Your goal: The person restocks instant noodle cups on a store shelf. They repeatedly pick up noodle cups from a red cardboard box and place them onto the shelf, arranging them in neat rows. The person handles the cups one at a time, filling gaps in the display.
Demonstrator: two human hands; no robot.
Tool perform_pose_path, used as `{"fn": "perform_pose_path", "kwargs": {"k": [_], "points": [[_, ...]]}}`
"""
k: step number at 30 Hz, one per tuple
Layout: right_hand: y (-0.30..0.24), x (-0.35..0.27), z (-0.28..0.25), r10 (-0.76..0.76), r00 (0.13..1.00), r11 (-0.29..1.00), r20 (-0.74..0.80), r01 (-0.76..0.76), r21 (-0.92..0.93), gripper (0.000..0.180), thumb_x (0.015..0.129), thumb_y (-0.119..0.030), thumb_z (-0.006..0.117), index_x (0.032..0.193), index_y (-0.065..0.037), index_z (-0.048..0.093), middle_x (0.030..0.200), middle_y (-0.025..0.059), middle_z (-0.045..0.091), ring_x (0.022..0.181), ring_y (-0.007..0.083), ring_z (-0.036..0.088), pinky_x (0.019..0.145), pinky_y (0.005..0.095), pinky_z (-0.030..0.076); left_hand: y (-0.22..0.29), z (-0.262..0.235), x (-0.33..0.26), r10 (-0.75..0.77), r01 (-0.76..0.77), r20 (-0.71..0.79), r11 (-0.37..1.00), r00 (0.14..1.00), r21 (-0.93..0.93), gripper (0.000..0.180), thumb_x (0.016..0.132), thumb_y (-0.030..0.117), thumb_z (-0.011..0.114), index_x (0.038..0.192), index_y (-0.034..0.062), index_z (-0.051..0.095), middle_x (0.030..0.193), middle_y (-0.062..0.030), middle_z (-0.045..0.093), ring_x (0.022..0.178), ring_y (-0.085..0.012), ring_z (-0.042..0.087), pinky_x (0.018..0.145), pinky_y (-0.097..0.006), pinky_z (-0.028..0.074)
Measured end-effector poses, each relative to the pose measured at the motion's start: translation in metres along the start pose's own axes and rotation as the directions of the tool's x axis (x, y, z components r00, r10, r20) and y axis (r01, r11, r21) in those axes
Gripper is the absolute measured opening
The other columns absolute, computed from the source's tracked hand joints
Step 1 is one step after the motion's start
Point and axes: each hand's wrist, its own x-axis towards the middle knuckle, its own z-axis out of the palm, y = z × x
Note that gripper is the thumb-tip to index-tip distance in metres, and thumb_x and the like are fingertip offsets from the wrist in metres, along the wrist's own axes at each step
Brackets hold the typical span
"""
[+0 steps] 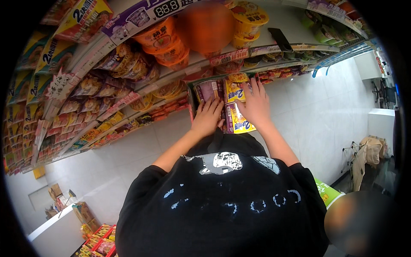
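Against the front of a shelf stands a carton [191,107] with a green and red wall, packed with instant noodle packages. My left hand [207,116] lies with fingers stretched out over the purple packages [209,91] on its left side. My right hand [257,105] rests with spread fingers on the right side, touching the far yellow package [233,89] and the near yellow package [235,118]. Both hands lie on top of the packages without gripping them. The lower part of the carton is hidden by my dark shirt.
Shelves with bagged noodles [90,83] curve along the left. Orange noodle tubs [160,36], yellow noodle tubs [249,21] and a black phone-like slab [280,39] sit on the upper shelf. A pale tiled floor [325,94] lies to the right, with a beige bag [372,150] beyond.
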Motion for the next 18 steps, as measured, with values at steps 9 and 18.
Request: {"fn": "perform_pose_path", "kwargs": {"k": [9, 18], "points": [[0.015, 0.0, 0.058, 0.037, 0.999, 0.995, 0.028, -0.039, 0.092, 0.068, 0.091, -0.042, 0.066, 0.149, -0.012, 0.047, 0.158, 0.0233, 0.033, 0.143, 0.0475, 0.034, 0.115, 0.054, 0.034, -0.002, 0.002, 0.005, -0.028, 0.029, -0.011, 0.999, 1.0, 0.021, 0.074, 0.082, 0.037, 0.068, 0.145, 0.0056, 0.048, 0.15, -0.0155, 0.047, 0.143, -0.033, 0.039, 0.109, -0.053, 0.039], [0.031, 0.001, 0.08, -0.047, 0.998, 0.998, -0.036, 0.048, 0.03, 0.068, 0.089, -0.036, 0.066, 0.149, -0.011, 0.045, 0.157, 0.026, 0.034, 0.14, 0.0491, 0.037, 0.115, 0.0535, 0.035, -0.005, 0.007, 0.007, -0.055, 0.055, 0.01, 0.998, 0.998, -0.005, 0.065, 0.079, 0.038, 0.066, 0.134, 0.0057, 0.056, 0.144, -0.0154, 0.051, 0.139, -0.0318, 0.044, 0.102, -0.051, 0.044]]}}
